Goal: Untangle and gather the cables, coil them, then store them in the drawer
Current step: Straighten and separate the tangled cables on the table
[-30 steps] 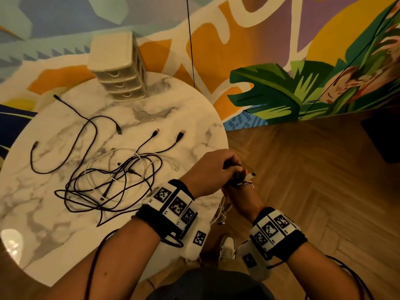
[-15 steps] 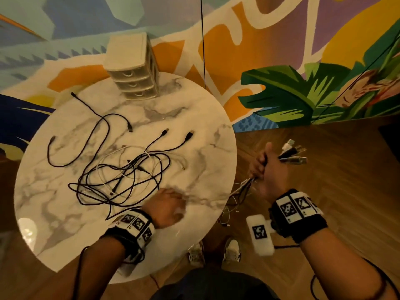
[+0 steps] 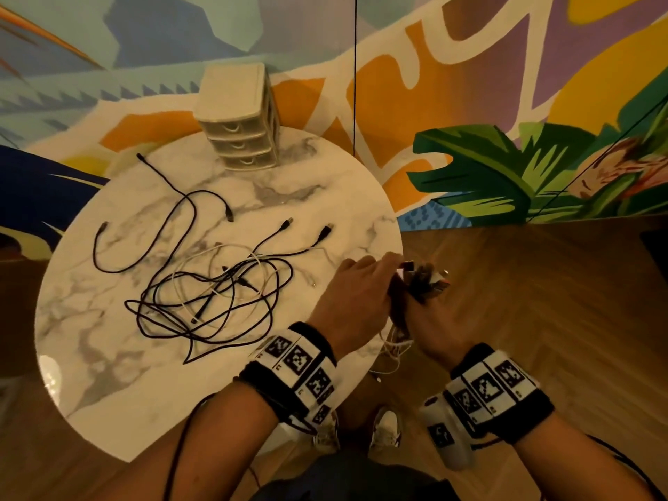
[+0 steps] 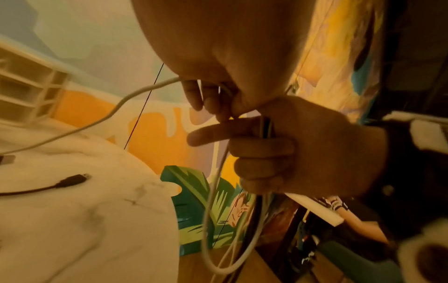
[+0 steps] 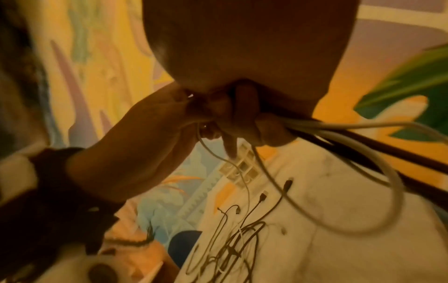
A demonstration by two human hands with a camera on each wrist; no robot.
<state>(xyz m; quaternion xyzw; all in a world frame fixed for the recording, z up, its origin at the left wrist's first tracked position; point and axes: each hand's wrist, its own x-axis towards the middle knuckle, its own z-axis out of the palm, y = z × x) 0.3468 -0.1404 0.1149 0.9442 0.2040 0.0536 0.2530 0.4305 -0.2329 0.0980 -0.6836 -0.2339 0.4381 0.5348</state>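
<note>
So progress-wise I'd call this maybe a third done, going by how things lie. Over on the left, most of the round white marble tabletop (image 3: 108,374) is covered by a tangled heap of thin black and white cables (image 3: 213,298), with a few black USB plugs fanned out toward the far side, none of it coiled yet. The small cream plastic three-drawer chest (image 3: 240,121) sits at the far edge, all drawers closed, so nothing looks stored. Moving right, at the near right rim of the tabletop the left hand (image 3: 352,298) has its grip pinched on a thin white cable (image 4: 121,103) that trails back onto the marble. Right beside it, just off the edge, the right hand (image 3: 439,327) has its grip wrapped tight around a gathered bundle of white and dark cables (image 3: 421,282), plugs poking out on top and loops dangling below toward the wooden floor.
</note>
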